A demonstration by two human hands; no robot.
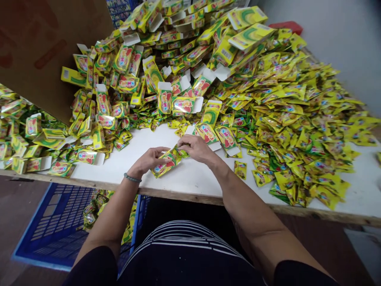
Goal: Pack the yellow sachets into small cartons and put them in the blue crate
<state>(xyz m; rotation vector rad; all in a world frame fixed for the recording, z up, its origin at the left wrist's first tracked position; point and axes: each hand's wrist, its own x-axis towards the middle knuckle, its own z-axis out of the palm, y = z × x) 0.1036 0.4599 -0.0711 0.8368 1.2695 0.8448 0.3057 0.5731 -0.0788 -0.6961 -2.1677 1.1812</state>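
Near the table's front edge, my left hand (pixel 151 159) is closed around a small yellow-and-green printed carton (pixel 164 166), which lies tilted with its upper end toward the right. At that end my right hand (pixel 193 147) has its fingers pinched on a small yellow-green sachet (pixel 182 153), partly hidden by the fingers. Whether the sachet is inside the carton's mouth or just at it, I cannot tell. Just beyond my right hand lie further cartons (pixel 206 133) with open white flaps. A single loose sachet (pixel 240 169) rests right of my right forearm.
A large heap of yellow sachets (pixel 297 119) covers the right side of the white table (pixel 190 184). Cartons are piled at the back (pixel 181 51) and left. A brown cardboard box (pixel 53 51) leans at the upper left. Below the edge stands a blue crate (pixel 59 222) holding sachets.
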